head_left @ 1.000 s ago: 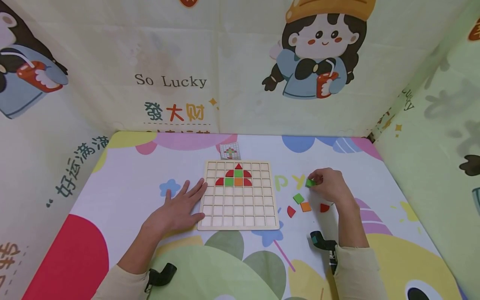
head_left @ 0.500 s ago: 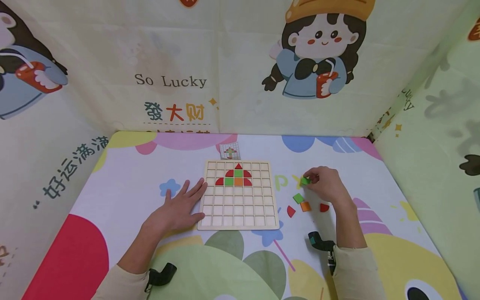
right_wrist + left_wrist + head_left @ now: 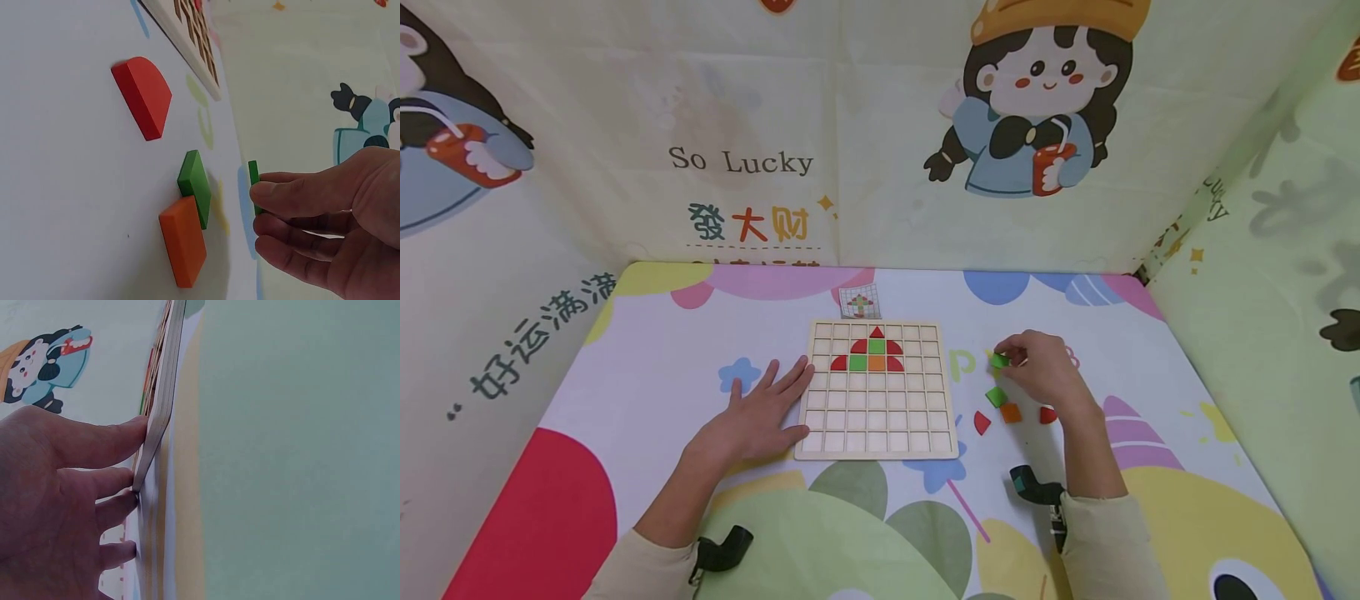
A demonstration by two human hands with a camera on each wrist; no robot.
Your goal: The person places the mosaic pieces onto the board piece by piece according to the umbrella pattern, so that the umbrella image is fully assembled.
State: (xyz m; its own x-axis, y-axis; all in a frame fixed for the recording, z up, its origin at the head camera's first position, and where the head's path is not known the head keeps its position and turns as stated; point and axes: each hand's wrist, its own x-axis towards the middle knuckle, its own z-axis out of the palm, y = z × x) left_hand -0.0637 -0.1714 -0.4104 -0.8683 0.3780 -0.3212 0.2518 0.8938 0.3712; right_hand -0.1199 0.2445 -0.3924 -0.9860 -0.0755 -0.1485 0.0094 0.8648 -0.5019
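A wooden grid board (image 3: pixel 877 422) lies on the table, with red, green and orange tiles set in its upper cells. My left hand (image 3: pixel 756 422) touches the board's left edge with spread fingers; in the left wrist view the thumb (image 3: pixel 106 444) meets the board's rim. To the right of the board, my right hand (image 3: pixel 1047 367) pinches a green square tile (image 3: pixel 253 172) between thumb and fingers, above the table. Below that hand lie another green square tile (image 3: pixel 996 397), an orange square tile (image 3: pixel 1011 413) and a red quarter-round tile (image 3: pixel 982 423).
A small pattern card (image 3: pixel 860 304) lies just behind the board. One more red tile (image 3: pixel 1048 415) sits under the right wrist. Printed cloth (image 3: pixel 880 125) walls the table at the back and sides. Each wrist bears a black camera (image 3: pixel 726 550).
My right hand has moved left, toward the board, carrying the green tile. The left hand and the board have stayed where they were.
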